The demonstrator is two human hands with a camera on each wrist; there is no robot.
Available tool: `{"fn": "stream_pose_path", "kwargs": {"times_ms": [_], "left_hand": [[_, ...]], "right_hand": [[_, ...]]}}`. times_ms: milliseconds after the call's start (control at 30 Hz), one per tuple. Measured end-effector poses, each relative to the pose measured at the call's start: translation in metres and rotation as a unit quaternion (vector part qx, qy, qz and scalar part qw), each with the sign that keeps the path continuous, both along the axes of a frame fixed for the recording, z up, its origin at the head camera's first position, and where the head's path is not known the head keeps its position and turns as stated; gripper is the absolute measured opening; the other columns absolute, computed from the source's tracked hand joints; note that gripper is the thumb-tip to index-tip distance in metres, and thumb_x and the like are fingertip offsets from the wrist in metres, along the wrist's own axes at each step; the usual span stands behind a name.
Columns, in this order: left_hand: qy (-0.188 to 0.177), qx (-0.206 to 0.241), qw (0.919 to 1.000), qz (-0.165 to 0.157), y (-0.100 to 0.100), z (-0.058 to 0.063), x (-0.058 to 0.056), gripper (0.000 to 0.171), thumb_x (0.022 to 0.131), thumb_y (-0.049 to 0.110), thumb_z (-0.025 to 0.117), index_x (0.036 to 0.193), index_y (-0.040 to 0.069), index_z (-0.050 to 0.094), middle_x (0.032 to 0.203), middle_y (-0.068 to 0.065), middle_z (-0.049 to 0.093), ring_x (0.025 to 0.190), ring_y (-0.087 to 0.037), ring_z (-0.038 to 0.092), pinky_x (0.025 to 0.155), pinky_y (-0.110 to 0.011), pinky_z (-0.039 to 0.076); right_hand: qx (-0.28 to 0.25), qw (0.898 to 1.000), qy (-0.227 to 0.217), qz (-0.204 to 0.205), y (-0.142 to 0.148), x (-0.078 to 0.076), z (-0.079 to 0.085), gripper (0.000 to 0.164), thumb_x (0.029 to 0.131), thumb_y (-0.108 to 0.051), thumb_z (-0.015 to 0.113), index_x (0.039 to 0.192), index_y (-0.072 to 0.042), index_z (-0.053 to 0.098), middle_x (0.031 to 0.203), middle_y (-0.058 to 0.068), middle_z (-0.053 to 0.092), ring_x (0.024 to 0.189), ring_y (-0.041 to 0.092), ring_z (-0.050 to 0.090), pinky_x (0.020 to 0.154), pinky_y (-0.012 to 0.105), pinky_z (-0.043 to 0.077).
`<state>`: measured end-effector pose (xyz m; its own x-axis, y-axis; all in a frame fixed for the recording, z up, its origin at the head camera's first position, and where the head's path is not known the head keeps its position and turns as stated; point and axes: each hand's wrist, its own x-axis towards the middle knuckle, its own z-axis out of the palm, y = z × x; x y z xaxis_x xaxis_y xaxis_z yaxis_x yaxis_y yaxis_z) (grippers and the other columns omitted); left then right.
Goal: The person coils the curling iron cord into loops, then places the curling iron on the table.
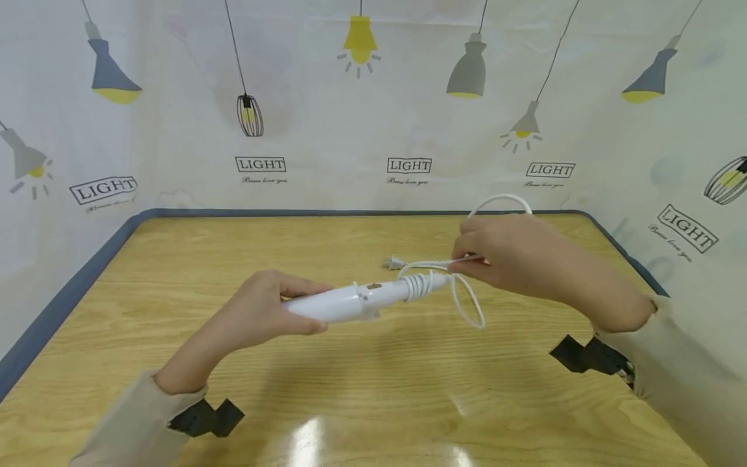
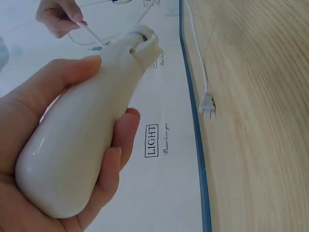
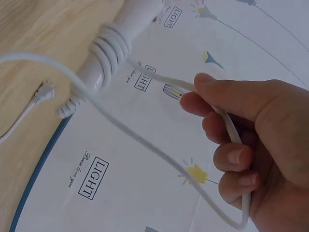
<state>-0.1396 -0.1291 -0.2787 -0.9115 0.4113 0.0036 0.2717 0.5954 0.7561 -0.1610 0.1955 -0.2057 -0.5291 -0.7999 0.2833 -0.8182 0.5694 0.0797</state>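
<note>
My left hand [image 1: 259,314] grips the thick rounded end of a white corded handheld appliance [image 1: 327,305]. It is held sideways over the table, its narrower end pointing right, with a small brown switch on its upper side. A white power cord [image 1: 417,287] is coiled several times around the narrow part. My right hand [image 1: 513,253] pinches the cord just beyond that end; in the right wrist view the fingers [image 3: 234,157] curl around it. One cord loop rises above the right hand and another hangs below it. The two-pin plug [image 2: 207,104] lies on the table behind the appliance.
A wood-grain table [image 1: 373,402] with a blue-grey edge [image 1: 327,213] lies beneath both hands. A pale sheet [image 1: 327,130] printed with lamps and "LIGHT" labels stands behind and along the sides. Dark straps [image 1: 204,418] sit at the sleeve cuffs.
</note>
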Motion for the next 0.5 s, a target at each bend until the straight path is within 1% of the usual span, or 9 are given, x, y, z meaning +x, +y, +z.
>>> {"fn": "stream_pose_path", "kwargs": {"times_ms": [67,167,267,367,500], "left_hand": [[0.002,-0.003,0.9998,0.017,0.002,0.001,-0.001,0.048,0.068,0.026,0.080,0.113,0.016,0.067,0.105,-0.008,0.065,0.082,-0.020,0.059,0.060,-0.030,0.050],[0.011,-0.004,0.9992,0.038,0.003,0.003,-0.001,0.049,0.069,0.027,0.080,0.115,0.016,0.066,0.106,-0.009,0.065,0.081,-0.021,0.058,0.059,-0.031,0.049],[0.017,-0.001,0.9985,0.053,0.003,0.005,0.000,0.050,0.069,0.029,0.080,0.116,0.017,0.066,0.108,-0.010,0.064,0.082,-0.022,0.057,0.060,-0.031,0.047],[0.021,0.006,0.9980,0.060,0.003,0.007,0.001,0.049,0.070,0.030,0.079,0.115,0.016,0.066,0.110,-0.011,0.064,0.083,-0.023,0.057,0.061,-0.031,0.047],[0.026,0.012,0.9974,0.066,0.004,0.008,0.001,0.049,0.070,0.029,0.079,0.115,0.015,0.066,0.109,-0.011,0.064,0.083,-0.022,0.057,0.061,-0.031,0.047]], "right_hand": [[0.003,1.000,0.003,0.003,0.000,0.006,-0.003,0.006,0.081,-0.015,0.070,0.075,-0.015,0.067,0.069,-0.009,0.045,0.058,0.002,0.043,0.050,0.022,0.039],[0.014,1.000,0.011,-0.007,-0.002,0.016,-0.008,0.003,0.083,-0.013,0.067,0.082,-0.010,0.068,0.069,-0.007,0.044,0.057,0.005,0.041,0.050,0.023,0.038],[0.035,0.999,0.010,-0.032,-0.003,0.025,-0.011,0.009,0.085,-0.013,0.065,0.090,-0.007,0.068,0.068,-0.005,0.042,0.054,0.008,0.037,0.048,0.023,0.036],[0.050,0.997,0.008,-0.055,-0.004,0.033,-0.014,0.014,0.084,-0.011,0.064,0.097,-0.005,0.067,0.070,-0.004,0.047,0.055,0.009,0.039,0.048,0.023,0.038],[0.052,0.996,-0.001,-0.073,-0.004,0.042,-0.018,0.022,0.082,-0.010,0.066,0.103,-0.005,0.063,0.068,-0.003,0.051,0.051,0.008,0.040,0.044,0.023,0.038]]}}
